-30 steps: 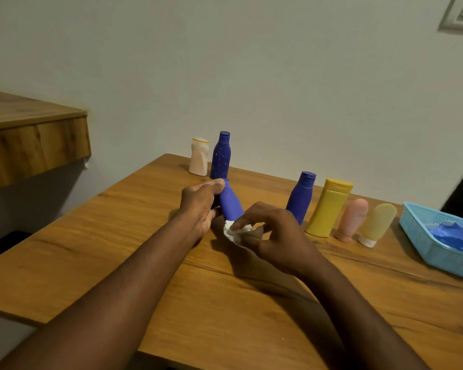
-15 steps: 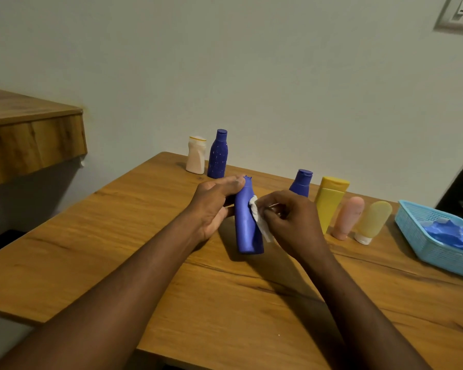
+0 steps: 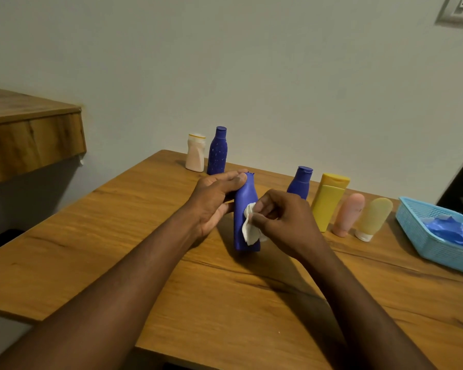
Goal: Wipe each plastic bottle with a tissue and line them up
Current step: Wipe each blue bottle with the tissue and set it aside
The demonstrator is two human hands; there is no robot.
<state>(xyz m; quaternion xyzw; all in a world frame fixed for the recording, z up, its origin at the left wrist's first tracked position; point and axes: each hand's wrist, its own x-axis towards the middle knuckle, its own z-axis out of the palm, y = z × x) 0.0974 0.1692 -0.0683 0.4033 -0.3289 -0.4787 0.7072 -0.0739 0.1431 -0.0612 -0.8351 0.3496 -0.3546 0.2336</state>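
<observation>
A blue bottle (image 3: 242, 231) stands upright mid-table. My left hand (image 3: 214, 204) grips its neck and upper body. My right hand (image 3: 284, 222) pinches a white tissue (image 3: 249, 228) against the bottle's front. At the back left, a cream bottle (image 3: 195, 153) and a speckled dark blue bottle (image 3: 217, 152) stand side by side. To the right stands another blue bottle (image 3: 300, 182), partly hidden by my right hand, then a yellow bottle (image 3: 329, 201), a pink tube (image 3: 349, 214) and a pale yellow tube (image 3: 373, 218).
A light blue plastic basket (image 3: 422, 236) holding something blue sits at the right edge of the wooden table (image 3: 118, 236). A wooden shelf (image 3: 30, 134) juts out at the left. The wall runs right behind the bottles.
The blue bottle went from tilted to upright on the table. The tissue moved from its base up to its front, then slid lower down the body.
</observation>
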